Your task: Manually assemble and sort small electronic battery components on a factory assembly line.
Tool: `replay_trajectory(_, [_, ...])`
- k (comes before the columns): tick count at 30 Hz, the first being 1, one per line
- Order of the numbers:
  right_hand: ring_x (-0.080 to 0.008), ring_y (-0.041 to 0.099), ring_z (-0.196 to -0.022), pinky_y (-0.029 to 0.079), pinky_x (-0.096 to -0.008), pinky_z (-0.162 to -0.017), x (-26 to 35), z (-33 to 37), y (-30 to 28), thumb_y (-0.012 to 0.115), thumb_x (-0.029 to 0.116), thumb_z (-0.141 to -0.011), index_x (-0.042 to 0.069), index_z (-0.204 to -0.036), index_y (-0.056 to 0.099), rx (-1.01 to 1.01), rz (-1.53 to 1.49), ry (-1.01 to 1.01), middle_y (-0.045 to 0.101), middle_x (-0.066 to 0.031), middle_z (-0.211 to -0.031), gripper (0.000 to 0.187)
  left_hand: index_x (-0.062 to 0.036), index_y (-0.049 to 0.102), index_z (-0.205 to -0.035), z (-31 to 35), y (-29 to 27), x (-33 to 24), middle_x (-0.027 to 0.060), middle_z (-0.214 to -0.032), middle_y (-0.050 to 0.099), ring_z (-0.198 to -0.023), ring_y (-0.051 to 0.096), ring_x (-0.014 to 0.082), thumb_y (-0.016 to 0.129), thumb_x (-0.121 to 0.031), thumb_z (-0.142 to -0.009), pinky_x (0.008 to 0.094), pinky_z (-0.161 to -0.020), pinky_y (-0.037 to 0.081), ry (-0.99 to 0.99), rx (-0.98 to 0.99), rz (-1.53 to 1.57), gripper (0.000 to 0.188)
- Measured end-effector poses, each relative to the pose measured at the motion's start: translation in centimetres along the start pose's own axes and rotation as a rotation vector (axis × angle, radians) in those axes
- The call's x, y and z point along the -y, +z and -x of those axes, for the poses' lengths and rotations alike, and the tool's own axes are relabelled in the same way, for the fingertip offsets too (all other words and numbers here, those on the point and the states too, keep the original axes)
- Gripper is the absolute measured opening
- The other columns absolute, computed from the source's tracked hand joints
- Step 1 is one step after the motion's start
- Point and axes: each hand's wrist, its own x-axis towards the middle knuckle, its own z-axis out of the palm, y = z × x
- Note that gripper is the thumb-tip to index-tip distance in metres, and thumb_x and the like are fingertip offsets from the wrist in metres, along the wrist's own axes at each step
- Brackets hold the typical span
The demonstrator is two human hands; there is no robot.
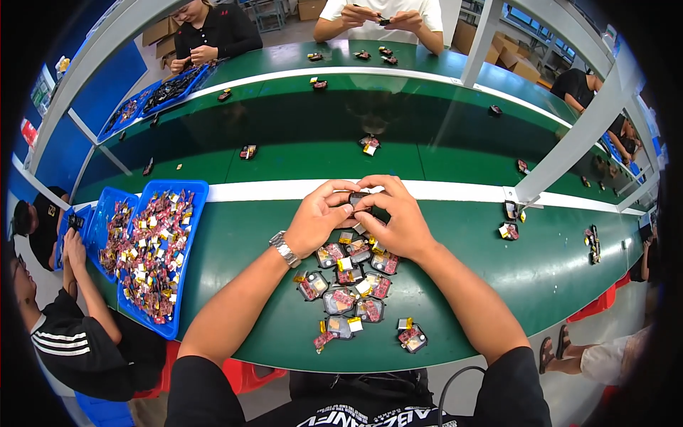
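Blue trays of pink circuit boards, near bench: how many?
2: the large tray at left; a second tray along its left side, partly hidden. Any stacked beneath would be hidden.

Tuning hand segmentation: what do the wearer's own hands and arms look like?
Left hand and right hand: no gloves. Silver linked metal band, worn on the left only. Black sleeves, short; forearms uncovered.

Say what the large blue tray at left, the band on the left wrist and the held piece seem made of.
Blue tray: probably moulded plastic, smooth, evenly coloured, rounded at the corners. Wristband: likely metal, silvery and shiny, apparently linked. Held piece: dark, perhaps plastic; fingers hide much of it.
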Motion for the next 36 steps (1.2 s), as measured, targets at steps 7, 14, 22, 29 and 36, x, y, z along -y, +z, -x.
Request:
replay_trajectory(7, [-0.0254, 0.057, -0.103, 0.052, -0.0347, -0.083, 0.4, 0.3, 0.7, 0.069, 0.004, -0.076, 0.004, -0.089, 0.070, -0.146, 0.027, 0.008, 0.059, -0.0101, -0.111, 0.012, -0.0037, 0.045, -0.129, 0.0, -0.4, 0.2, 0.0107, -0.121, 0.059, -0.110, 0.060, 0.0149, 0.051, -0.008, -0.097, 0.0286, -0.092, 0.053, -0.006, 0.021, 0.043, 0.033])
replay_trajectory(14, [-0.0257, 0.057, -0.103, 0.051, -0.0344, -0.083, -0.1, 0.4, 0.7, 0.071, 0.005, -0.076, 0.005, -0.090, 0.071, -0.138, -0.014, 0.040, 0.060, -0.0095, -0.112, 0.014, -0.0046, 0.045, -0.129, -0.2, -0.5, 0.5, 0.0105, -0.120, 0.060, -0.109, 0.060, 0.0150, 0.053, -0.011, -0.097, 0.0286, -0.091, 0.053, -0.020, 0.027, 0.060, 0.033])
replay_trajectory(22, [-0.0271, 0.056, -0.107, 0.048, -0.0361, -0.088, 0.1, 0.3, 1.2, 0.071, 0.006, -0.076, 0.007, -0.091, 0.073, -0.167, 0.004, 0.073, 0.060, -0.0088, -0.115, 0.015, -0.0061, 0.049, -0.125, -0.1, -0.4, 0.5, 0.0098, -0.125, 0.059, -0.109, 0.059, 0.0122, 0.047, -0.008, -0.099, 0.0259, -0.090, 0.052, -0.016, -0.005, 0.031, 0.026])
replay_trajectory(29, [-0.0281, 0.051, -0.118, 0.047, -0.0382, -0.091, 1.0, 0.3, 1.1, 0.070, 0.007, -0.078, 0.009, -0.097, 0.073, -0.127, -0.012, 0.085, 0.057, -0.0087, -0.128, 0.019, -0.0020, 0.048, -0.124, -0.2, -0.5, 0.3, 0.0159, -0.131, 0.055, -0.114, 0.060, 0.0186, 0.054, -0.013, -0.097, 0.0304, -0.093, 0.054, 0.063, 0.014, 0.060, 0.030])
replay_trajectory(36, [-0.0268, 0.053, -0.117, 0.047, -0.0356, -0.092, 0.9, 0.5, 1.1, 0.068, 0.004, -0.078, 0.007, -0.099, 0.073, -0.113, -0.117, 0.169, 0.056, -0.0099, -0.129, 0.021, -0.0010, 0.053, -0.123, 0.2, -0.2, 0.3, 0.0127, -0.126, 0.059, -0.111, 0.061, 0.0168, 0.052, -0.003, -0.096, 0.0291, -0.091, 0.054, 0.016, -0.046, 0.041, 0.027])
